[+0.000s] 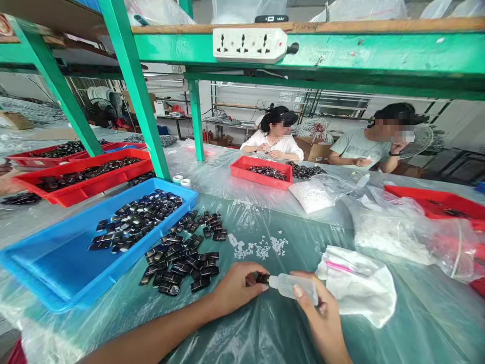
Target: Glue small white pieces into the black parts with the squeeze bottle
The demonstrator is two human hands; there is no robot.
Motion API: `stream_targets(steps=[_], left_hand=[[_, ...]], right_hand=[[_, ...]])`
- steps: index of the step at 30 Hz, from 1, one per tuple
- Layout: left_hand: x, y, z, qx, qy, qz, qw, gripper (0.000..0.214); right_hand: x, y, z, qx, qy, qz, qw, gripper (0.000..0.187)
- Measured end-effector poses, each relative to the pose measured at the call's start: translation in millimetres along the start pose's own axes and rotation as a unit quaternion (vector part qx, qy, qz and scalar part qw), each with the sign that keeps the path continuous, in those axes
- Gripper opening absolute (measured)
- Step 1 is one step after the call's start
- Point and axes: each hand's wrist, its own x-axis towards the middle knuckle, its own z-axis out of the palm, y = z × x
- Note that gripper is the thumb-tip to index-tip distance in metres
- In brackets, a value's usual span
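Between the thumb and fingers of my left hand [238, 288] is a small black glossy part [262, 278]. My right hand [322, 308] is closed around a translucent white squeeze bottle [293, 287], held nearly level. Its nozzle end points left and meets the black part, or comes very close to it. Left of my hands lies a loose pile of black glossy pieces [178, 263] on the plastic-covered table [257, 333]. Small white bits [261, 247] are scattered just beyond my hands. Beside my right hand lies a white cloth [364, 293] with a pink tool [343, 267] on it.
A blue tray [68, 273] of black pieces stands at the left, with red trays [87, 177] behind it. Clear bags of white bits [390, 232] sit at the right. A green shelf frame [136, 91] rises over the table. Two co-workers [275, 136] sit across.
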Motion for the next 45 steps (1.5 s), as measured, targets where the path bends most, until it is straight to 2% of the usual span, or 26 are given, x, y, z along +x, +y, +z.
stream_targets(steps=[4,7,11,16,27,36,42,45], left_hand=[[0.5,-2.7,1.2,-0.058,0.002,-0.014,0.998,0.025],[1.0,-1.9,2.1,-0.102,0.004,-0.029,0.994,0.028],[1.0,2.1,2.1,-0.143,0.007,-0.041,0.989,0.030],[0.6,4.2,1.6,-0.160,0.005,-0.040,0.986,0.030],[-0.5,1.4,0.3,-0.110,0.006,-0.022,0.994,0.031],[-1.2,3.2,-1.4,-0.016,0.018,0.008,1.000,0.024],[0.0,1.7,-0.9,-0.001,0.013,0.017,1.000,0.022],[0.2,1.3,-0.8,0.007,0.013,0.021,1.000,0.020]], right_hand=[[8.0,17.6,-6.5,0.025,-0.022,0.055,0.998,0.038],[11.3,26.9,-8.6,0.071,-0.006,0.079,0.994,0.039],[12.3,31.1,-9.8,0.128,-0.009,0.094,0.987,0.035],[12.0,31.4,-10.6,0.137,-0.024,0.106,0.985,0.032],[6.7,14.2,-5.5,0.060,0.002,0.103,0.993,0.039],[0.9,-5.5,3.7,0.023,0.027,0.042,0.999,0.034],[3.5,-2.3,1.7,0.003,0.024,0.018,1.000,0.033],[5.9,1.6,-2.3,-0.006,-0.003,0.009,1.000,0.033]])
